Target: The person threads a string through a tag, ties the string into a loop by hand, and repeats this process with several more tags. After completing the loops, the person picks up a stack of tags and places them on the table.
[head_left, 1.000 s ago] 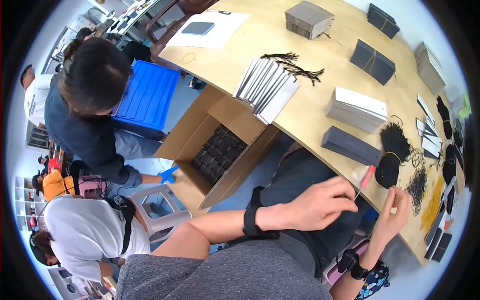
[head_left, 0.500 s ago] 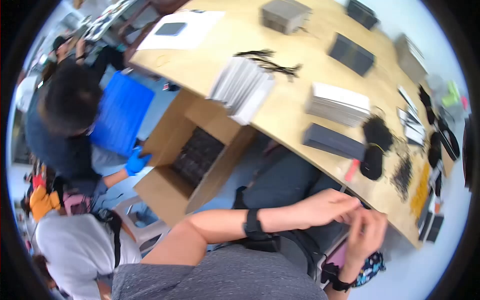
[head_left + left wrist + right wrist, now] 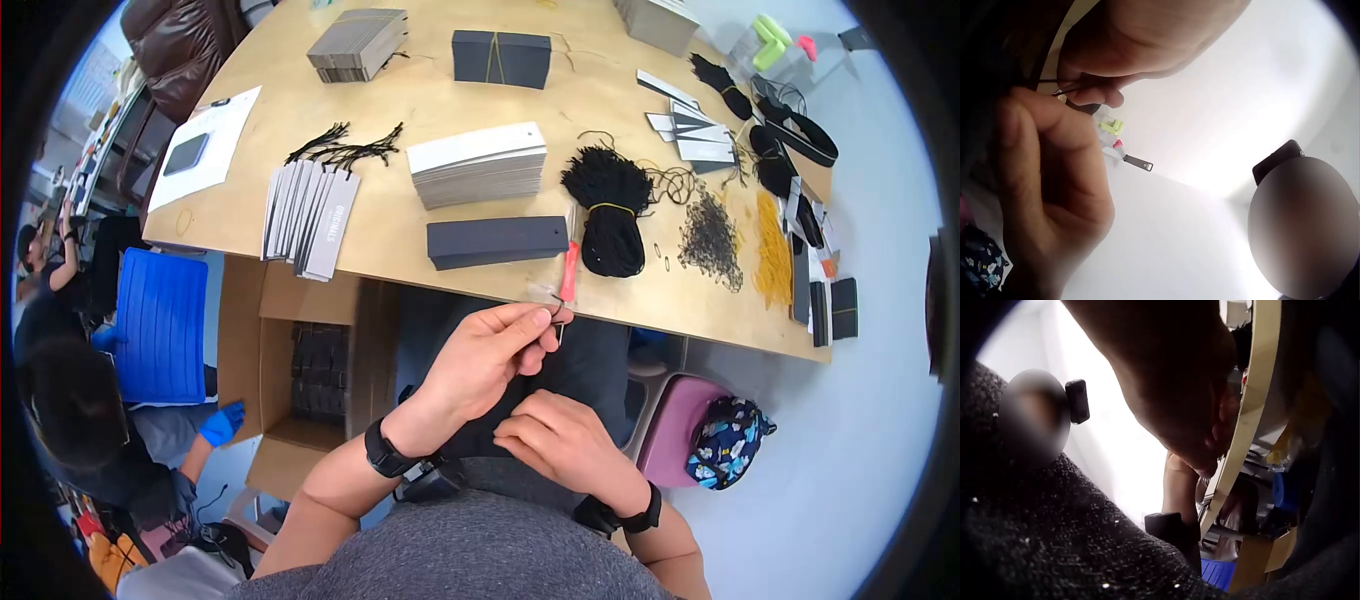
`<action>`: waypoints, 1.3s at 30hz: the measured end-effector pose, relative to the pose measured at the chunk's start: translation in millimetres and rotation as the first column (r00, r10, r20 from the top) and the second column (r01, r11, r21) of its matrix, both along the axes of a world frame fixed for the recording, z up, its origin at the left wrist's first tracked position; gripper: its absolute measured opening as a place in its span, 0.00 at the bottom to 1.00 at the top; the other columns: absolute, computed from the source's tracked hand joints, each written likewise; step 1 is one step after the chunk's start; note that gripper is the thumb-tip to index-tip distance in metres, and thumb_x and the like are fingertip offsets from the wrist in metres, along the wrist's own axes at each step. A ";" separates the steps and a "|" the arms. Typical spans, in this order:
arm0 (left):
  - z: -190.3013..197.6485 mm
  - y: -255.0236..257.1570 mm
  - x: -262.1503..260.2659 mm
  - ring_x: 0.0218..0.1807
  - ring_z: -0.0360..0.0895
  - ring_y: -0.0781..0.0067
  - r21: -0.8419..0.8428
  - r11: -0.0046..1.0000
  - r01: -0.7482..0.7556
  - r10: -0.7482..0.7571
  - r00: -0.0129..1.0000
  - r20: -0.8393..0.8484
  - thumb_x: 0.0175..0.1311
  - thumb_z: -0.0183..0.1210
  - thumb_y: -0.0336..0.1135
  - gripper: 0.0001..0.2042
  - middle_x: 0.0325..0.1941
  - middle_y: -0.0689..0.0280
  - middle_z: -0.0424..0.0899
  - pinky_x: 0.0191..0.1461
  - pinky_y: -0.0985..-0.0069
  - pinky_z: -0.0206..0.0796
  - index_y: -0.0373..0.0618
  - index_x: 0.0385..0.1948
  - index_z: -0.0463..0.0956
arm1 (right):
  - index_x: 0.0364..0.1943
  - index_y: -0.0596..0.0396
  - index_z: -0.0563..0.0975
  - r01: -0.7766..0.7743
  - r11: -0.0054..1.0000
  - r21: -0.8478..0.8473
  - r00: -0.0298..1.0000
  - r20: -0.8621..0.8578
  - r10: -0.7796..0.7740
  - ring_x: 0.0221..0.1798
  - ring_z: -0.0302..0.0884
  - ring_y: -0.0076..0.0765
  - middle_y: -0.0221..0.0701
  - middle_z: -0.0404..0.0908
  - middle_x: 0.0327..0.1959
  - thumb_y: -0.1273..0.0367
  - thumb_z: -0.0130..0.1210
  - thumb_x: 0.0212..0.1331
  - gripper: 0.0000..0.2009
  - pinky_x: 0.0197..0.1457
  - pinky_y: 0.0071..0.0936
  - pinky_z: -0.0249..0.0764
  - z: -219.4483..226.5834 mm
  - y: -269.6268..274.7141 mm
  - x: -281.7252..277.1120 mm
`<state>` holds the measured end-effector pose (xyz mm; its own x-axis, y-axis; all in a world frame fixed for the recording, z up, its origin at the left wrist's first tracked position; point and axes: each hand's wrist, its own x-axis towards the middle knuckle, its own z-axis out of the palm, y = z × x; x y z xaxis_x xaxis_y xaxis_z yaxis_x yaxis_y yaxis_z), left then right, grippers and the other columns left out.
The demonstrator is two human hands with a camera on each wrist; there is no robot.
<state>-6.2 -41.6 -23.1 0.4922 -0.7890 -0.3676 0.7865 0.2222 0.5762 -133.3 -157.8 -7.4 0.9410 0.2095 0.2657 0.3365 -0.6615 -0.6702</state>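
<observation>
My left hand is at the table's front edge, its thumb and fingertips pinching a thin dark pin-like piece. Lower and to the right, in front of my body, my right hand has its fingers curled; I cannot tell whether it holds anything. In the left wrist view, a thin dark strand shows at the left fingertips, near the right hand's forefinger. Just beyond the left hand lie a pink-handled tool and a bundle of black cords. Small dark pins lie heaped to their right.
On the table are a dark block of cards, a white card stack, and fanned tags with black cords. Yellow strands lie at right. A carton stands below the edge, near a person's blue-gloved hand.
The head view has swung toward the right side of the table. My hands, apart at first, came together half a second ago; now the right hand is lower and drawn back toward my body.
</observation>
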 end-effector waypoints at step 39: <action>10.2 1.8 -15.6 0.34 0.77 0.85 0.199 0.977 -0.080 0.005 0.936 0.352 0.65 0.62 0.26 0.07 0.31 0.68 0.85 0.39 0.87 0.66 0.37 0.41 0.83 | 0.35 0.58 0.72 0.412 0.494 0.766 0.908 -0.394 -0.145 0.37 0.71 0.13 0.29 0.79 0.40 0.79 0.55 0.62 0.04 0.40 0.15 0.69 -0.1 -48.4 29.8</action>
